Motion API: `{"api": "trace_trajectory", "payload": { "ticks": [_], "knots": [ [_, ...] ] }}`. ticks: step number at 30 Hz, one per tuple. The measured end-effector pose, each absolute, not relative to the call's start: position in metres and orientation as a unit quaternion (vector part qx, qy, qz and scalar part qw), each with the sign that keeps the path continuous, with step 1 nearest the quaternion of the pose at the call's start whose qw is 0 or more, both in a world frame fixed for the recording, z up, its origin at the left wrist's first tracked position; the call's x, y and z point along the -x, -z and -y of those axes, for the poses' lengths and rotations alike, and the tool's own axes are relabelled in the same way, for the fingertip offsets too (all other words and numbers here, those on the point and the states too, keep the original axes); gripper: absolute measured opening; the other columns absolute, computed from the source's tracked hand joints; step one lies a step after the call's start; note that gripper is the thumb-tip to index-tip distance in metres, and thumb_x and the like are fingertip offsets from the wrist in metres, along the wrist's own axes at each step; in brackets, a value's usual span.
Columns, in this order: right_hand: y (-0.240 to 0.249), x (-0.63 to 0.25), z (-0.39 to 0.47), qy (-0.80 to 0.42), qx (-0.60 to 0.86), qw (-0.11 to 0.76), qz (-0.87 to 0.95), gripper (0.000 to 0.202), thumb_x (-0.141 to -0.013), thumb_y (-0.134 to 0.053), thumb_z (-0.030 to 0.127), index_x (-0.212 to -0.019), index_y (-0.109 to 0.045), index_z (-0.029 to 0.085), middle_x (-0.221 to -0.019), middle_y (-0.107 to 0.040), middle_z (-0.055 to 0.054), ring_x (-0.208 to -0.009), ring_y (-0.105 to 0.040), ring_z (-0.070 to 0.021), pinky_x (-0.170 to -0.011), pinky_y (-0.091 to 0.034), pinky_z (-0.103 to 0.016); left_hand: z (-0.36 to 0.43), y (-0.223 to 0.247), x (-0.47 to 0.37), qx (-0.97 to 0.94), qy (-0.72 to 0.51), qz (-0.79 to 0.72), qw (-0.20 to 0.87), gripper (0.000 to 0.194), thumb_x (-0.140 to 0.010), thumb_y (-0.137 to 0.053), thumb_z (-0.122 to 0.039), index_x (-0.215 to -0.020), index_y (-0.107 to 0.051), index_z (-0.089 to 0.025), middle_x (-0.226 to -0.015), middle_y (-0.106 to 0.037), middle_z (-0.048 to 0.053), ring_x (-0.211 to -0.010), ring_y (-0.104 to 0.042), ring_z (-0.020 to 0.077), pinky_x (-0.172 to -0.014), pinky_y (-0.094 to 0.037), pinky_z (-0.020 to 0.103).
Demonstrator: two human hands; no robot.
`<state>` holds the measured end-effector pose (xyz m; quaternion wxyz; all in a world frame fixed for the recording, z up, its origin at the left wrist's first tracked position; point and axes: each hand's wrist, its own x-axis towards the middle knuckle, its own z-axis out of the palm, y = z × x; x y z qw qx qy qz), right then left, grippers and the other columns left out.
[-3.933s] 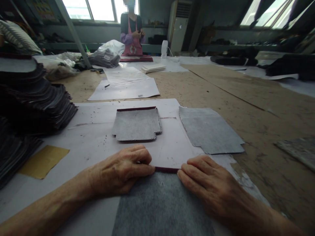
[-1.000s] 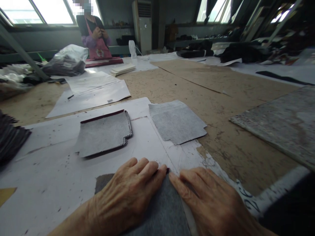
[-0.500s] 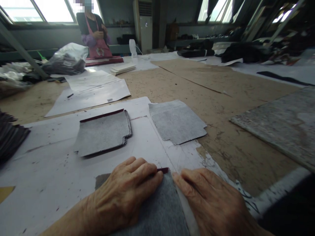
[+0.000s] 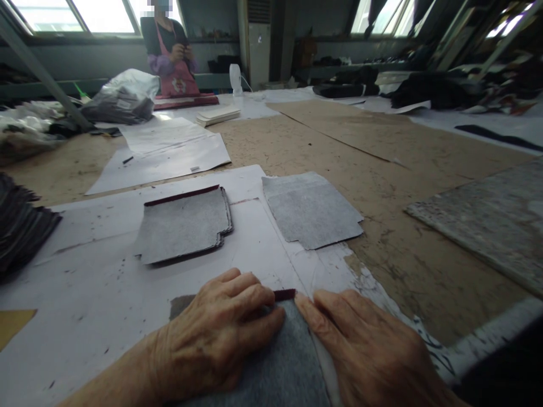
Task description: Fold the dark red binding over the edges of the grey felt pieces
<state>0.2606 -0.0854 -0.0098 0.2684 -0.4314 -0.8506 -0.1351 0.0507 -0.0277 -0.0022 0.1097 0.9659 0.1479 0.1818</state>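
Note:
A grey fabric piece [image 4: 292,362] lies in front of me, with a dark red strip [image 4: 285,294] along its far edge. My left hand [image 4: 229,330] presses on it with curled fingers, thumb and forefinger closed at the red strip. At the far right corner, the fingertips of my right hand [image 4: 369,339] pinch or press the fabric's edge; the undersides of both hands are hidden. Beyond my left hand sits a small stack of grey pieces [image 4: 184,226] with a red edge on top. Another grey piece [image 4: 311,209] lies flat to its right.
White paper [image 4: 106,305] covers the near table. A dark fabric stack [image 4: 25,226] stands at left, a rough grey board [image 4: 483,220] at right. Farther back are a plastic-wrapped bundle [image 4: 127,96], white sheets [image 4: 165,155] and a person in a pink apron [image 4: 178,79].
My right fingertips have moved slightly left onto the corner of the fabric, and more of the red strip shows between my hands. The view has shifted a little to the left.

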Motion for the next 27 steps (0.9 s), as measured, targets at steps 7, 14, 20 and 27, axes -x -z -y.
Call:
{"api": "trace_trajectory", "payload": {
  "ticks": [7,14,20,27],
  "knots": [
    [0.010,-0.261,0.083,0.105,0.445,0.269,0.848,0.034,-0.082,-0.037,0.008,-0.104,-0.063,0.008,-0.080,-0.063,-0.007,-0.071,-0.054,-0.0163,-0.062,-0.044,-0.029,0.028,0.002,-0.052,-0.962,-0.203,-0.150,0.103,0.036,-0.078,-0.038,-0.011,-0.112,-0.049,-0.008,-0.086,-0.057,0.010,-0.074,-0.049,0.0193,-0.064,-0.044,0.035],
    [0.015,-0.265,0.082,0.051,0.438,0.314,0.841,0.034,-0.080,-0.038,0.005,-0.102,-0.064,0.011,-0.081,-0.062,-0.008,-0.073,-0.054,-0.0162,-0.063,-0.046,-0.029,0.027,0.001,-0.055,-0.969,-0.145,-0.169,0.107,0.043,-0.074,-0.042,-0.012,-0.117,-0.047,-0.011,-0.094,-0.056,0.009,-0.074,-0.047,0.0192,-0.062,-0.041,0.036],
    [0.009,-0.270,0.083,0.018,0.419,0.350,0.838,0.034,-0.075,-0.043,0.001,-0.099,-0.064,0.014,-0.081,-0.063,-0.006,-0.071,-0.056,-0.0133,-0.063,-0.048,-0.025,0.028,-0.001,-0.055,-0.972,-0.103,-0.177,0.113,0.041,-0.077,-0.042,-0.014,-0.118,-0.045,-0.014,-0.094,-0.056,0.008,-0.074,-0.046,0.0185,-0.063,-0.038,0.035],
    [0.016,-0.275,0.088,0.020,0.416,0.347,0.840,0.032,-0.076,-0.042,0.005,-0.095,-0.065,0.016,-0.078,-0.062,-0.007,-0.070,-0.055,-0.0138,-0.060,-0.046,-0.025,0.029,0.001,-0.055,-0.971,-0.121,-0.176,0.109,0.041,-0.080,-0.041,-0.015,-0.121,-0.041,-0.014,-0.097,-0.056,0.009,-0.075,-0.047,0.0189,-0.064,-0.038,0.035]
  ]
}}
